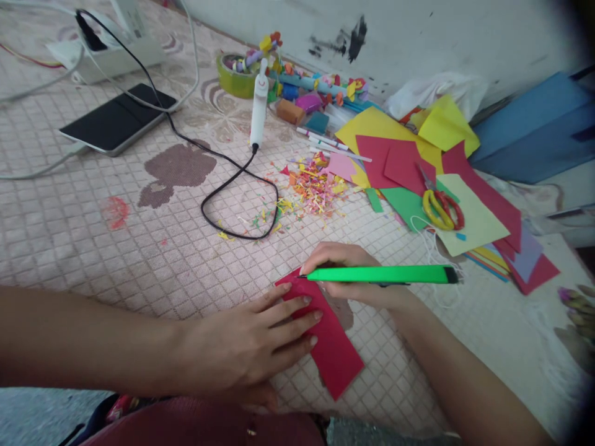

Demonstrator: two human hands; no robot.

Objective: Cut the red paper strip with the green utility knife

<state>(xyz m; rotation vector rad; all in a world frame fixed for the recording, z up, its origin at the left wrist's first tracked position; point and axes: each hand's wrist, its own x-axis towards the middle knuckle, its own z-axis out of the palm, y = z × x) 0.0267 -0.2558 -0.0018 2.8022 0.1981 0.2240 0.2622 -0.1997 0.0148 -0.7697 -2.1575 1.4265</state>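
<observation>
A strip of red paper (pixel 332 347) lies slantwise on the patterned tablecloth in front of me. My left hand (pixel 260 334) rests flat across it, fingers stretched out and pressing on its upper left part. Closed around a green box cutter (pixel 376 274) with a black end is my right hand (pixel 348 272). The cutter's dark, narrow tip touches or hovers just over the paper's far end; I cannot tell which. My right fingers sit beside that same end, partly hidden behind the cutter's body.
Paper scraps (pixel 318 186) lie beyond my hands, by a looped black cable running to a white handheld tool (pixel 259 108). At right are scissors (pixel 441 207) on coloured sheets (pixel 395 161). A dark tablet-like device (pixel 116 121) and a power strip (pixel 121 59) occupy the left.
</observation>
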